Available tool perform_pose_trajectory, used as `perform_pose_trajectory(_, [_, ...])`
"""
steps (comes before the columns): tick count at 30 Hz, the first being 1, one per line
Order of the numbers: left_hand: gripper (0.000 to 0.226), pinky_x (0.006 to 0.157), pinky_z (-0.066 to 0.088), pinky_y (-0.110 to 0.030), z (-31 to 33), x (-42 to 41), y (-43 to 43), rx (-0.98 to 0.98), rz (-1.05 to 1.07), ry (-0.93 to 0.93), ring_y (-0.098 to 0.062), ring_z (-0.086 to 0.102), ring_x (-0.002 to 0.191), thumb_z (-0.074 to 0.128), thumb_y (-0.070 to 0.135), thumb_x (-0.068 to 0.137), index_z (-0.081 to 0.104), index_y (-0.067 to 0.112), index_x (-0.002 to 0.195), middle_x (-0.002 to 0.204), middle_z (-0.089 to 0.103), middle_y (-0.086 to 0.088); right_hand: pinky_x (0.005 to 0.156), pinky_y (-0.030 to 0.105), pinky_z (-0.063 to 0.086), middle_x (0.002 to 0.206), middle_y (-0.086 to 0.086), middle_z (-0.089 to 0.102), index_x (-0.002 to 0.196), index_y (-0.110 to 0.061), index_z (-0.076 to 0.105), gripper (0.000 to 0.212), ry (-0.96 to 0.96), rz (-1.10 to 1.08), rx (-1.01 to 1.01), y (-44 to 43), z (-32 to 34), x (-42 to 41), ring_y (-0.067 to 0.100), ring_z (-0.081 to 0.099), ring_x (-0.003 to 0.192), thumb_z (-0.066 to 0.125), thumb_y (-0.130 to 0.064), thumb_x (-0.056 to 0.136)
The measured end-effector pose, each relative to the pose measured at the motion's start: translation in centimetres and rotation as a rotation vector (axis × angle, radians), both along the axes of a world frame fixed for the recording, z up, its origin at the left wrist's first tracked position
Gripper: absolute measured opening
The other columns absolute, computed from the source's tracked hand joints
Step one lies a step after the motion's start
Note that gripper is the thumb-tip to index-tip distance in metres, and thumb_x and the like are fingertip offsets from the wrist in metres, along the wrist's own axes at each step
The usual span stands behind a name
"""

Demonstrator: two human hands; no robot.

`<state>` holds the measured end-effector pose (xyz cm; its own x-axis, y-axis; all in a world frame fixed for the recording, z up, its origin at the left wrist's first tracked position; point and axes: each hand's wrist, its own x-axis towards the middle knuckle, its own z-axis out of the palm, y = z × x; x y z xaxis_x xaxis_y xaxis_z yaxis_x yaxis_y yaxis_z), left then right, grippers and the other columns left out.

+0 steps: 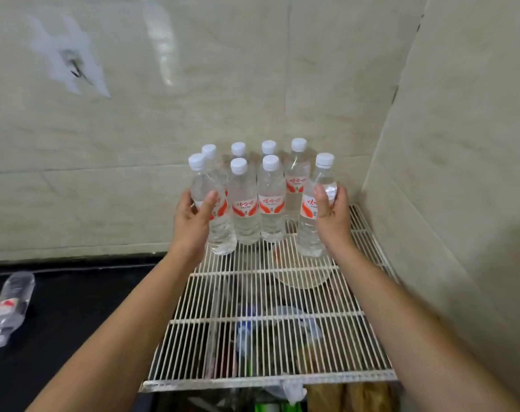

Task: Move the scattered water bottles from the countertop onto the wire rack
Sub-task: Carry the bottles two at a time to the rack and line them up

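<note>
At the far left, one water bottle [10, 307] lies on its side on the dark countertop [74, 322], well apart from the rest. The person's left hand [193, 221] has its fingers and thumb wrapped around a tilted bottle [221, 233] at the left back corner of the white wire rack [267, 322]. Whether its base touches the wires cannot be told. Beside it, six capped bottles [244, 203] stand upright in two rows at the back of the rack, close to the tiled wall [134, 129]. The right hand [331, 215] grips another bottle [309, 233] around its label, low over the rack's right side.
</note>
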<state>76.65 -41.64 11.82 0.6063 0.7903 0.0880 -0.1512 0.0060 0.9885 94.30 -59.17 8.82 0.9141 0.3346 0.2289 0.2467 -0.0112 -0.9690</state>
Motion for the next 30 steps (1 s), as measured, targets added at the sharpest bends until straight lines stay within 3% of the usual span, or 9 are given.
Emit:
perform_pose_trajectory(3, [0.032,0.072,0.059,-0.021,-0.6,0.1,0.8,0.02,0.047,0.066,-0.013,0.072,0.105,0.059,0.034,0.099,0.053,0.029,0.13,0.121,0.071,0.0,0.09,0.028,0.053,0.12,-0.009,0.067,0.138,-0.024,0.048,0.045,0.008,0.056,-0.005,1.0,-0.6,0.3,0.005,0.065,0.108,0.05,-0.05,0.101])
perform_pose_trajectory(7, [0.047,0.085,0.059,-0.033,-2.2,-0.3,1.9,0.129,0.024,0.2,-0.013,0.068,0.111,0.059,0.047,0.095,0.049,0.027,0.137,0.127,0.066,0.002,0.089,0.022,0.05,0.11,-0.025,0.061,0.116,-0.047,0.048,0.014,-0.004,0.14,-0.034,1.6,-1.5,0.0,-0.017,0.06,0.097,0.049,-0.047,0.103])
perform_pose_trajectory(10, [0.046,0.089,0.058,-0.029,-3.5,-1.1,2.6,0.236,-0.03,0.254,-0.002,0.067,0.106,0.062,0.039,0.095,0.049,0.024,0.137,0.123,0.065,0.007,0.094,0.036,0.055,0.117,-0.014,0.065,0.126,-0.034,0.05,0.054,-0.101,0.166,-0.133,0.8,-2.7,-0.2,0.0,0.064,0.108,0.05,-0.074,0.089])
perform_pose_trajectory(12, [0.051,0.09,0.055,-0.024,-4.6,-1.9,3.3,0.294,-0.08,0.306,0.004,0.063,0.11,0.067,0.032,0.093,0.046,0.024,0.139,0.124,0.062,0.012,0.095,0.042,0.055,0.124,-0.007,0.064,0.134,-0.029,0.05,0.068,-0.189,0.198,-0.229,0.0,-3.7,-0.5,0.01,0.064,0.115,0.056,-0.076,0.085])
perform_pose_trajectory(15, [0.061,0.098,0.053,-0.043,-7.7,-3.0,4.4,0.426,-0.127,0.504,-0.012,0.058,0.12,0.076,0.033,0.087,0.046,0.028,0.139,0.131,0.058,0.008,0.1,0.044,0.053,0.133,-0.009,0.056,0.144,-0.039,0.038,0.079,-0.169,0.227,-0.491,-1.0,-5.8,-1.3,0.012,0.058,0.121,0.069,-0.07,0.078])
perform_pose_trajectory(17, [0.064,0.092,0.057,-0.05,-9.0,-3.5,4.5,0.419,-0.12,0.604,-0.019,0.06,0.114,0.077,0.037,0.084,0.047,0.028,0.14,0.132,0.059,0.002,0.102,0.048,0.052,0.137,-0.007,0.052,0.149,-0.038,0.03,0.094,-0.162,0.184,-0.666,-1.3,-7.3,-2.1,0.014,0.056,0.123,0.074,-0.07,0.073])
perform_pose_trajectory(21, [0.043,0.088,0.058,-0.041,-9.5,-3.3,4.2,0.369,-0.139,0.531,-0.006,0.061,0.102,0.071,0.026,0.091,0.054,0.026,0.13,0.115,0.065,0.011,0.105,0.048,0.049,0.142,-0.005,0.057,0.149,-0.038,0.027,0.091,-0.056,0.107,-0.567,-1.3,-8.3,-2.4,0.016,0.059,0.123,0.082,-0.051,0.077])
perform_pose_trajectory(24, [0.042,0.089,0.056,-0.036,-9.7,-2.6,4.6,0.354,-0.157,0.514,-0.009,0.064,0.105,0.068,0.021,0.094,0.054,0.026,0.134,0.12,0.067,0.009,0.107,0.046,0.046,0.145,-0.001,0.056,0.152,-0.03,0.024,0.096,0.028,0.093,-0.508,-1.0,-8.2,-2.1,0.021,0.058,0.128,0.084,-0.041,0.078])
perform_pose_trajectory(30, [0.044,0.096,0.049,-0.034,-10.0,-0.3,5.0,0.358,-0.08,0.519,-0.015,0.061,0.112,0.068,0.017,0.094,0.055,0.023,0.136,0.127,0.066,0.004,0.107,0.049,0.047,0.139,0.004,0.045,0.139,-0.022,0.048,0.071,-0.043,0.014,-0.639,0.6,-8.6,-0.1,0.025,0.053,0.126,0.082,-0.043,0.08])
